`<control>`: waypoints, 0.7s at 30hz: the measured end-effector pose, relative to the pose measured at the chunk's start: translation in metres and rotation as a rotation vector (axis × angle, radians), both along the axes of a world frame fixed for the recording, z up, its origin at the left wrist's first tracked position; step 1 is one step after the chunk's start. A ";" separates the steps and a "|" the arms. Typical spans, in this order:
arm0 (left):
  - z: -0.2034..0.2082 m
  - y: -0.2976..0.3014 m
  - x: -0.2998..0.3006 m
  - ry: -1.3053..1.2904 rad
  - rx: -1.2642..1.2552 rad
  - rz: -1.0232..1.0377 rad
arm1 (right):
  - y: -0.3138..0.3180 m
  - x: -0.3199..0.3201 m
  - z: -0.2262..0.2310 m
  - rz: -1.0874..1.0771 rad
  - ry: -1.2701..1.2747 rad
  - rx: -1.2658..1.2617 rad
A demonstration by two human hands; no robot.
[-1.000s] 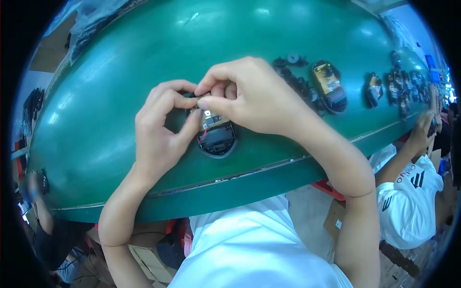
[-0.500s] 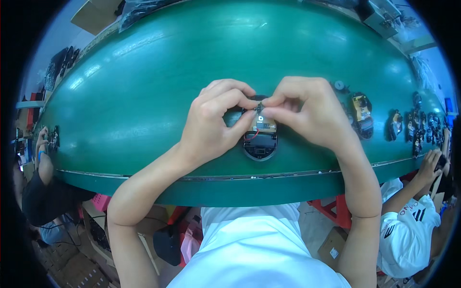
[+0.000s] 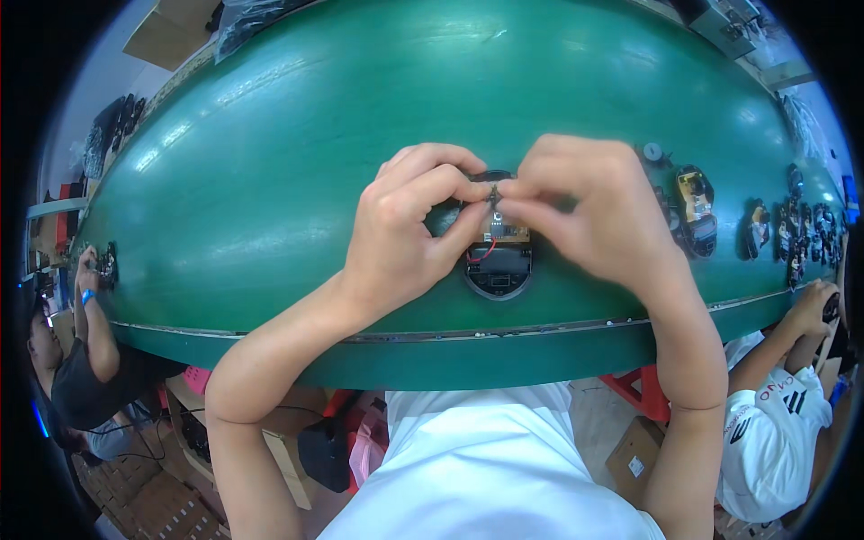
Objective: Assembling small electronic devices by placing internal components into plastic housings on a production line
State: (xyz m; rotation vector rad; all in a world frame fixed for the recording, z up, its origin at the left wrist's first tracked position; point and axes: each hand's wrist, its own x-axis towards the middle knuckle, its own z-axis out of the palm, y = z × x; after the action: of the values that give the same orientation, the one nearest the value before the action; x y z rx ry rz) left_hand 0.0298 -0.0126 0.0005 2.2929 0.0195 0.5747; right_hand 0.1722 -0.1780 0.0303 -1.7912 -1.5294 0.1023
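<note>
An opened computer mouse [image 3: 498, 284] lies on the green table in front of me. Its circuit board [image 3: 515, 234] is exposed, with a red wire [image 3: 481, 256] curving toward the dark battery bay at the near end. My left hand [image 3: 396, 220] is closed in a pinch at the far part of the board. Opposite it, my right hand [image 3: 607, 207] pinches at the same spot, thumb and forefinger nearly meeting the left fingertips. Something small and dark [image 3: 494, 194] shows between the fingertips, too small to name. My fingers partly hide the far end of the mouse.
To the right lie another opened mouse [image 3: 696, 205], a small grey wheel [image 3: 652, 152], a smaller part [image 3: 758, 230] and a cluster of dark mouse parts [image 3: 810, 236]. Co-workers' hands are at the table's left [image 3: 87, 273] and right [image 3: 814, 306] ends. A cardboard box [image 3: 171, 34] stands far left.
The view has shifted slightly, moving the table things a little to the right in the picture. Both hands keep their pinch over the mouse, with the right fingertips slightly shifted.
</note>
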 end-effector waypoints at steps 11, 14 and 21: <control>-0.001 -0.005 0.003 -0.007 0.013 -0.015 | -0.002 -0.004 0.018 -0.165 0.389 -0.258; 0.000 -0.007 0.006 0.000 0.010 -0.021 | -0.003 0.006 0.018 -0.140 0.536 -0.328; 0.005 -0.001 0.006 -0.006 0.110 -0.028 | -0.022 0.015 0.017 -0.138 0.172 -0.093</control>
State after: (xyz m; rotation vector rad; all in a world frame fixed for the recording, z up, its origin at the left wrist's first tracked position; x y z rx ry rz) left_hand 0.0359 -0.0135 0.0053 2.3944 -0.0481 0.5804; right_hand 0.1872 -0.2003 0.0473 -1.9033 -1.2947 0.2567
